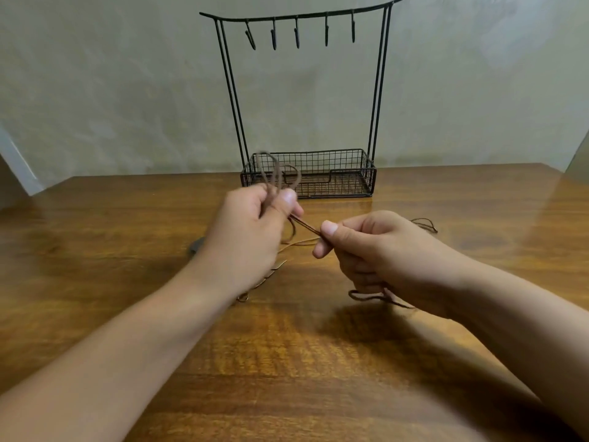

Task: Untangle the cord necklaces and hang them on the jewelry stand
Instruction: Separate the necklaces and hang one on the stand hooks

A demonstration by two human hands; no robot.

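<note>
Both forearms reach forward. The left hand [251, 231], blurred, seems pinched closed. The right hand [376, 250] has its grip pinched, thumb on forefinger.

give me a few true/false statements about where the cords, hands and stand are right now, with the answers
1. Both hands grip brown cord, with a short stretch running between the left hand and the right hand. True.
2. A necklace already hangs from one of the hooks. False: all five hooks on the jewelry stand are bare.
3. Cord loops stick up above the left hand. True.
4. The stand's wire basket holds a pile of necklaces. False: nothing shows inside it; the loops only pass in front of it.
5. All the cord is lifted off the table. False: some strands lie on the wood behind the right hand.
</note>
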